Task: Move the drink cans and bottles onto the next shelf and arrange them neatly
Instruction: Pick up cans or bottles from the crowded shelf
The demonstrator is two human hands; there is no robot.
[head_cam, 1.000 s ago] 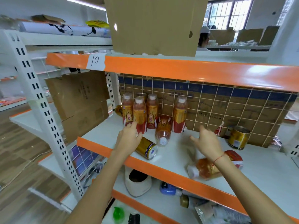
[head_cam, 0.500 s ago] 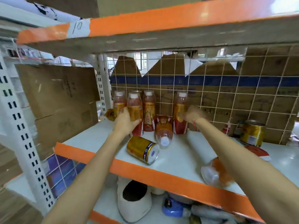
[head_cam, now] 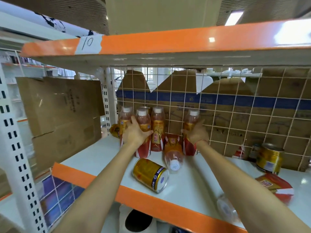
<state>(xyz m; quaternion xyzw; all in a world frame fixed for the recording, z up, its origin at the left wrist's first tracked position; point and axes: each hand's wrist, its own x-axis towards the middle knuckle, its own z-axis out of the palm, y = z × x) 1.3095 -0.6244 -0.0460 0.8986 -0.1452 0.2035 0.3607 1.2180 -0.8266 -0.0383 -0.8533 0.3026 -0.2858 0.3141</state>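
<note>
Currently both hands are at the bottle cluster at the back of the white shelf (head_cam: 101,158), against the wire grid (head_cam: 235,115). Left hand (head_cam: 134,133) grips the front-left upright bottle (head_cam: 143,132), fingers wrapped round its label. Right hand (head_cam: 196,132) curls round the rightmost upright bottle (head_cam: 191,121). Between the hands: one upright bottle (head_cam: 157,128) and a tipped bottle (head_cam: 173,152), cap toward the camera. A gold can (head_cam: 150,175) lies on its side just in front, near the orange shelf edge. Another gold can (head_cam: 269,158) stands well to the right.
</note>
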